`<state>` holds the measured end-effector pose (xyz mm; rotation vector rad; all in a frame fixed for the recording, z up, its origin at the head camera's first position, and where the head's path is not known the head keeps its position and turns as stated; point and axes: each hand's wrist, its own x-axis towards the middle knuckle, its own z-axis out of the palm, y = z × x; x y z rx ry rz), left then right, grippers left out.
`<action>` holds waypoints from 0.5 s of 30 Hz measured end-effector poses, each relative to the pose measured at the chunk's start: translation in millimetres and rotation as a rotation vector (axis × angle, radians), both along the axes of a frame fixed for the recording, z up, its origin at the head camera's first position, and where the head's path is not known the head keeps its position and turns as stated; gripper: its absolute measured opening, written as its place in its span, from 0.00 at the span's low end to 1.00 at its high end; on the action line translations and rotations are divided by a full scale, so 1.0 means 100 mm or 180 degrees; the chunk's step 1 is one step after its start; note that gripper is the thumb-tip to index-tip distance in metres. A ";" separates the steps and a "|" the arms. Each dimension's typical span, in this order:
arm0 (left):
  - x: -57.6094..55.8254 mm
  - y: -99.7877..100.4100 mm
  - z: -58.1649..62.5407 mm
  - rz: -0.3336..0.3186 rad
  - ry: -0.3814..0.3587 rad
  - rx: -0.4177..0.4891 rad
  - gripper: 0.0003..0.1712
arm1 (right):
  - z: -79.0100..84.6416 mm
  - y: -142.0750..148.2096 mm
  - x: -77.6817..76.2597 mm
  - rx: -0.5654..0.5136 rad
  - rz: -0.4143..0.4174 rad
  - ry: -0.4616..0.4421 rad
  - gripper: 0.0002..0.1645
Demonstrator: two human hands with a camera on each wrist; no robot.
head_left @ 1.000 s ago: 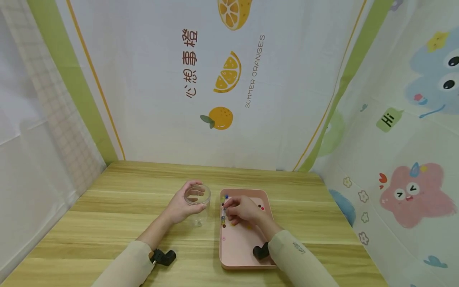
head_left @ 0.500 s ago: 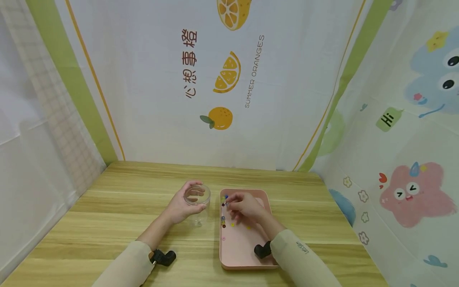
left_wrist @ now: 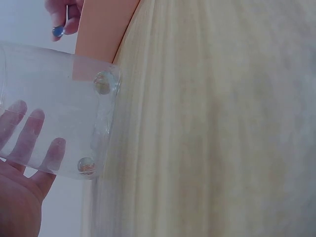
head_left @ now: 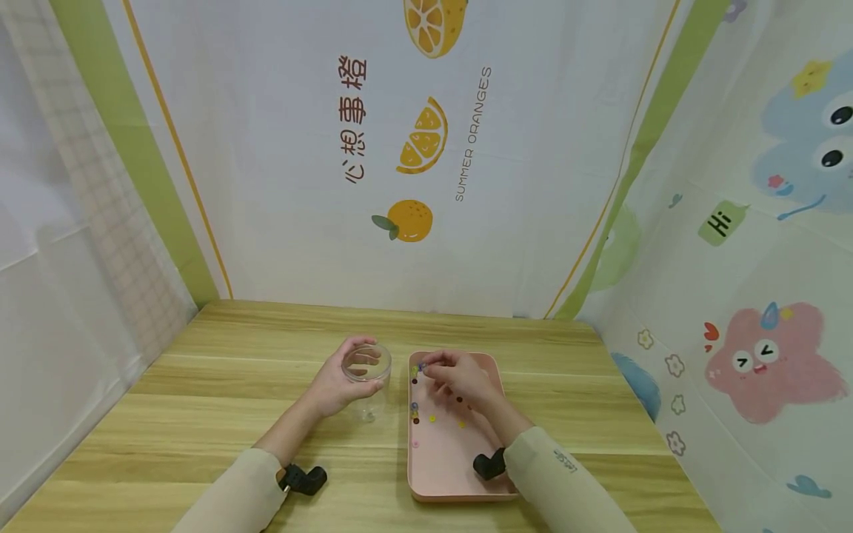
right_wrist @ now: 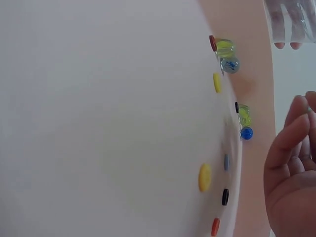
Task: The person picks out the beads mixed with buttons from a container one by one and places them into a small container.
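Observation:
A clear jar point(head_left: 370, 400) stands upright on the table, with my left hand point(head_left: 331, 385) wrapped around its side. Two glass marbles lie at its bottom; one marble point(left_wrist: 102, 83) has a yellowish tint, the other marble point(left_wrist: 86, 166) shows orange. My right hand point(head_left: 461, 379) hovers over the far left part of the pink tray point(head_left: 460, 474). Its fingertips pinch a bluish glass marble point(left_wrist: 58, 31), visible in the left wrist view. Below, along the tray's left wall, lie a blue marble point(right_wrist: 246, 133), yellow-green marbles point(right_wrist: 225, 48) and another bluish marble point(right_wrist: 230, 65).
Small flat discs are scattered in the tray, among them a yellow disc point(right_wrist: 204, 177), a black disc point(right_wrist: 225, 197) and a red disc point(right_wrist: 215, 227). The wooden table point(head_left: 266, 355) meets a printed cloth point(head_left: 300, 244) at the back.
My right hand has risen slightly and shifted toward the tray's far end, uncovering discs beneath it. The left hand and the jar have stayed in place.

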<state>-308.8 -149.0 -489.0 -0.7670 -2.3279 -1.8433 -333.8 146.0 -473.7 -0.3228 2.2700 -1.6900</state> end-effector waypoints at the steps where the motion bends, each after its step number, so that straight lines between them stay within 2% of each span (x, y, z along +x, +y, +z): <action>1: 0.00 0.00 0.00 0.0000 0.0000 0.0001 0.42 | 0.00 0.00 0.00 -0.0024 -0.0031 0.0004 0.17; 7: 0.00 0.00 -0.01 0.0010 0.0001 -0.0005 0.42 | 0.02 0.02 -0.01 -0.0129 -0.0223 0.0005 0.14; 15: 0.00 0.00 -0.01 0.0025 0.0002 -0.0047 0.42 | 0.02 0.03 -0.03 -0.0299 -0.0288 0.0050 0.15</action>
